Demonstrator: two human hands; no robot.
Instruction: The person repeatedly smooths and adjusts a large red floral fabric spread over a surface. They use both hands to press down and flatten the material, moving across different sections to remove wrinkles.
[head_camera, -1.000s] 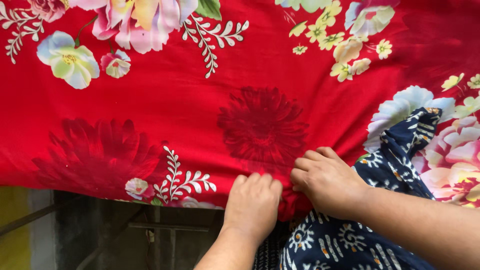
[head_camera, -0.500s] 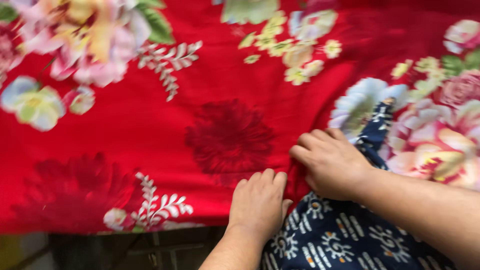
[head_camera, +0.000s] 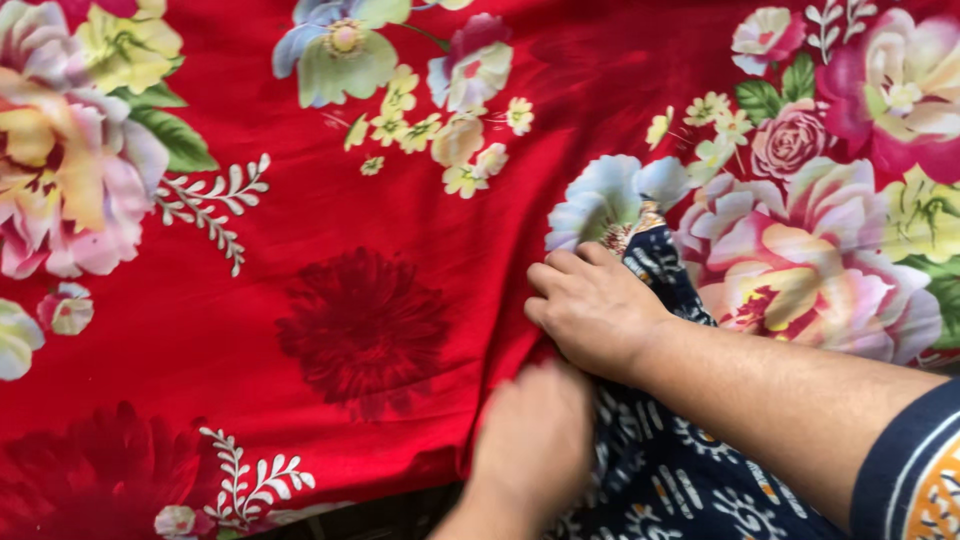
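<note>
Fingers of the right hand (head_camera: 598, 312) are curling shut on the red floral sheet (head_camera: 330, 240), working further up its edge than a moment ago — tucking progressing. Left hand (head_camera: 535, 445), at six o'clock, is blurring; grip unreadable. Navy patterned cloth (head_camera: 670, 470) is bunching at five o'clock — crowding the seam.

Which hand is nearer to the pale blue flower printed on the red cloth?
Right. The right hand lies just below the pale blue flower; the blurred left hand is lower, at the red cloth's edge.
</note>
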